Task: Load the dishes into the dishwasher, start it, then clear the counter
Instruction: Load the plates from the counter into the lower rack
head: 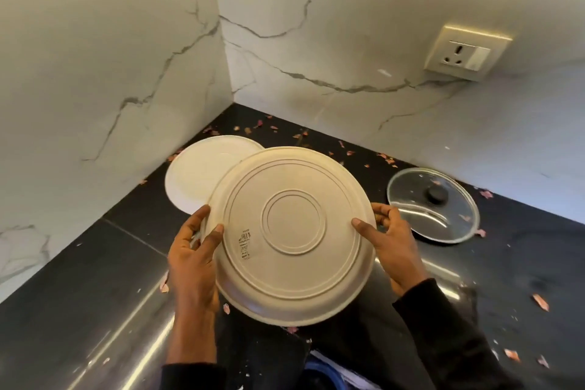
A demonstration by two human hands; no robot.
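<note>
Both hands, left hand (193,260), right hand (395,250), gripping upturned plate (291,231) above counter (95,279)

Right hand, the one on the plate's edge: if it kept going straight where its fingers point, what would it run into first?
The right hand points left, across the upturned plate it grips, so the plate itself comes first. Beyond that, probably the left hand on the opposite rim, though depth is hard to judge here.
</note>
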